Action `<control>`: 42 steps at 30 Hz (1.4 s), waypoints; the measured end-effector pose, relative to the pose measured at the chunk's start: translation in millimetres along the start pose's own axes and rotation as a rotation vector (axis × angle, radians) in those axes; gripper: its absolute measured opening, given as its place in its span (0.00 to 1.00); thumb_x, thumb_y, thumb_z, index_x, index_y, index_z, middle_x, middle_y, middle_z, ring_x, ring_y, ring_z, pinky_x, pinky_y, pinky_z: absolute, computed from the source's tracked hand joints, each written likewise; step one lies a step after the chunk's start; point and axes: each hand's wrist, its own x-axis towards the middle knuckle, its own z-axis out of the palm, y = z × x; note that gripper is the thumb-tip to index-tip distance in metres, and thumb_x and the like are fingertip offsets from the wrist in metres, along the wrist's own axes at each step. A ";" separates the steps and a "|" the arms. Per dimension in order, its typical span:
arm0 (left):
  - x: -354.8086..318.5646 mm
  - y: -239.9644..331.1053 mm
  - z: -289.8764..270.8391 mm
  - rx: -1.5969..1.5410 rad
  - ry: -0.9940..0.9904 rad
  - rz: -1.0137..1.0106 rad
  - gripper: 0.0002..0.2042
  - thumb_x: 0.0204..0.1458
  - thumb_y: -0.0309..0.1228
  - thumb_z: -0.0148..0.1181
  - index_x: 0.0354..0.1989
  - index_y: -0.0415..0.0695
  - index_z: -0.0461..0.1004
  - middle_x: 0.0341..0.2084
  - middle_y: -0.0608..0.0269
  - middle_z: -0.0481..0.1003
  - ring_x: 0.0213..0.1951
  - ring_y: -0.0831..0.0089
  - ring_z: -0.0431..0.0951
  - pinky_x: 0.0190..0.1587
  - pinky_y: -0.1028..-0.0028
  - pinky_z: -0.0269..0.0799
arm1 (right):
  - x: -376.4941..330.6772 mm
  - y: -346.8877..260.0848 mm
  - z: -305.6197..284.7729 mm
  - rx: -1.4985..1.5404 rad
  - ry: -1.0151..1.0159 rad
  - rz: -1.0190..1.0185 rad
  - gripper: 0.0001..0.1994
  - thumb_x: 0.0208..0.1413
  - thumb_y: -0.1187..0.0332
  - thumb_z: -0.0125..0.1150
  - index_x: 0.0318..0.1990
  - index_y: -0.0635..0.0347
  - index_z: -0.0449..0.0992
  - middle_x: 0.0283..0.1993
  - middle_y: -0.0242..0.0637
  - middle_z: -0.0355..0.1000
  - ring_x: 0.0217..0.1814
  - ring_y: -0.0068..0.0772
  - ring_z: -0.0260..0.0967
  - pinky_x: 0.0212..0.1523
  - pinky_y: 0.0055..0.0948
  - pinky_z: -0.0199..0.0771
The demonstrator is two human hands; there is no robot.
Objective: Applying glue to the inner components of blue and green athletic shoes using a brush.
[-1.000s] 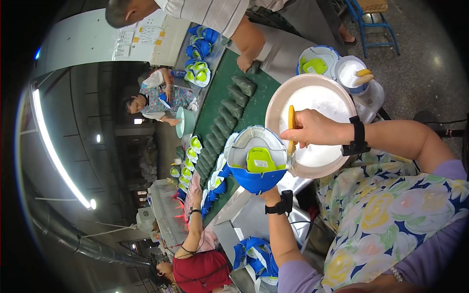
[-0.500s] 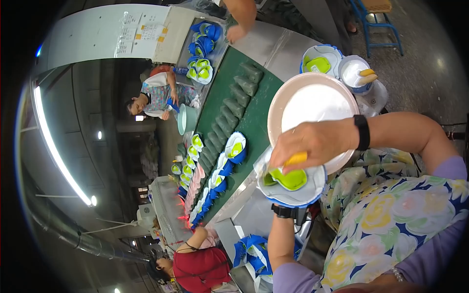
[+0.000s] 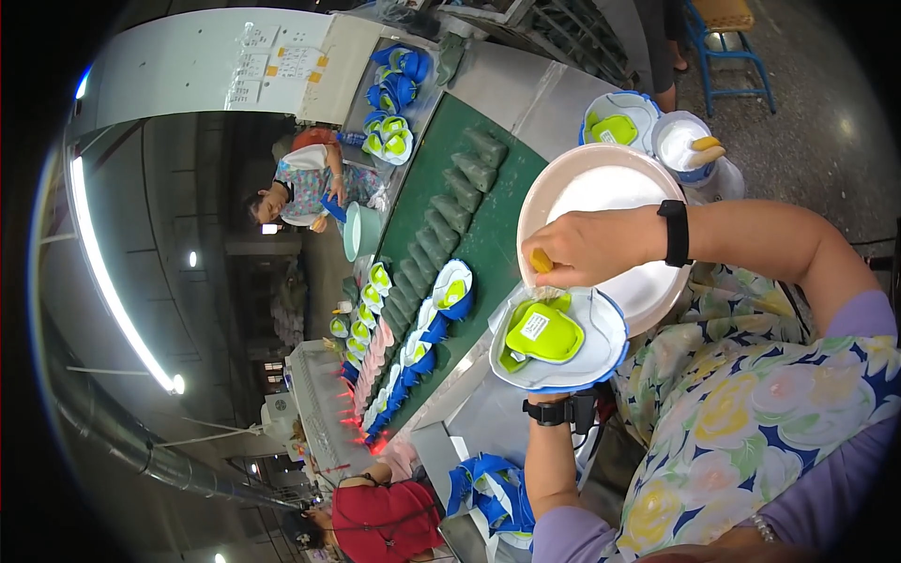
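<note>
My right hand [image 3: 601,246] is closed around a small brush with a yellow handle [image 3: 540,261]. Its pale bristles reach the far edge of a shoe upper [image 3: 593,349], blue outside and white inside, with a lime-green tongue [image 3: 549,333] bearing a white label. From below, my left hand [image 3: 542,398] supports this upper; its fingers are hidden underneath. A pale pink basin [image 3: 527,218] of white liquid lies just beyond, partly covered by my right hand and forearm.
On the green conveyor belt [image 3: 493,225] lie rows of grey shoe-shaped pieces [image 3: 450,214] and blue-and-white uppers [image 3: 453,286]. A pot [image 3: 678,145] with yellow-handled brushes stands beyond the basin. More blue uppers [image 3: 488,493] lie at near left. Two people work across the belt.
My right hand has moved slightly away from me with the brush, uncovering the labelled green tongue. The upper has tilted a little. Another person's hand at the far edge has left the view.
</note>
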 end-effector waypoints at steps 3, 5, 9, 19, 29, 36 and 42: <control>3.9 4.4 -0.9 0.102 0.005 0.123 0.22 0.62 0.43 0.51 0.60 0.43 0.65 0.53 0.59 0.72 0.51 0.62 0.76 0.54 0.63 0.74 | 0.0 2.1 -8.3 0.070 -0.035 0.141 0.12 0.55 0.64 0.58 0.34 0.66 0.73 0.27 0.49 0.74 0.29 0.49 0.75 0.32 0.37 0.73; 7.2 7.5 -2.6 0.159 0.011 0.183 0.22 0.62 0.43 0.51 0.60 0.43 0.65 0.53 0.59 0.72 0.51 0.62 0.76 0.54 0.63 0.75 | -3.1 1.8 -16.6 0.122 -0.083 0.211 0.13 0.54 0.64 0.56 0.32 0.69 0.72 0.24 0.51 0.74 0.27 0.51 0.74 0.30 0.38 0.73; 12.7 15.9 -10.1 0.152 0.180 0.120 0.25 0.60 0.44 0.51 0.62 0.42 0.64 0.54 0.58 0.72 0.51 0.62 0.75 0.55 0.59 0.74 | -6.9 0.9 -26.2 0.068 -0.222 0.331 0.11 0.54 0.66 0.56 0.31 0.68 0.72 0.25 0.48 0.73 0.27 0.48 0.73 0.31 0.36 0.71; 21.1 14.2 -21.7 -0.108 0.278 0.210 0.21 0.60 0.42 0.53 0.58 0.46 0.66 0.44 0.61 0.75 0.42 0.69 0.78 0.41 0.65 0.78 | -7.6 -6.2 -8.0 -0.116 -0.121 -0.142 0.08 0.58 0.65 0.57 0.37 0.62 0.72 0.36 0.44 0.73 0.40 0.47 0.73 0.42 0.39 0.73; 49.2 56.1 -104.4 0.017 0.306 0.148 0.16 0.60 0.40 0.54 0.53 0.50 0.68 0.39 0.65 0.75 0.34 0.73 0.76 0.28 0.72 0.74 | -24.5 -7.9 -33.5 0.182 0.275 0.302 0.08 0.55 0.68 0.63 0.34 0.66 0.77 0.33 0.40 0.75 0.35 0.32 0.73 0.39 0.29 0.71; 165.9 35.9 -199.0 -0.139 0.341 0.281 0.16 0.62 0.26 0.51 0.58 0.50 0.62 0.45 0.60 0.73 0.39 0.65 0.78 0.42 0.66 0.80 | -51.4 3.3 -31.6 0.341 0.205 0.637 0.06 0.55 0.72 0.60 0.38 0.64 0.73 0.37 0.38 0.76 0.40 0.27 0.73 0.44 0.25 0.72; 223.6 29.2 -248.7 0.257 0.818 -0.207 0.34 0.55 0.19 0.46 0.70 0.50 0.42 0.49 0.54 0.68 0.44 0.59 0.77 0.45 0.59 0.79 | -53.9 10.0 -28.5 0.290 0.149 0.697 0.06 0.54 0.74 0.57 0.39 0.64 0.73 0.37 0.36 0.75 0.40 0.24 0.72 0.45 0.24 0.71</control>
